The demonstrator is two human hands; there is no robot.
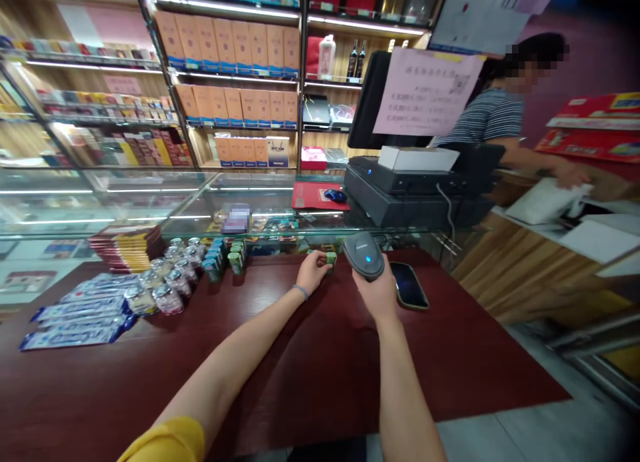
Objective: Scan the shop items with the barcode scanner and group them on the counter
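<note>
Near the back edge of the dark red table [300, 375], my left hand [313, 272] is closed around a small green container [331, 259]. My right hand [376, 290] grips a dark grey barcode scanner [366, 254] with a blue light on its top, held just to the right of the container. The scanner's handle is hidden by my fingers. A phone [410, 285] with a dark screen lies just right of my right hand. Left of my left hand stand similar green containers [237, 257] and a row of blue ones [215, 259].
Several small jars [167, 295], blue-and-white toothbrush packs [80, 315] and stacked dark red boxes [125, 247] occupy the table's left. Behind runs a glass counter [200, 205] with a mouse [335, 195] and cash register [415, 189]. A person [493, 115] in a striped top stands at the right.
</note>
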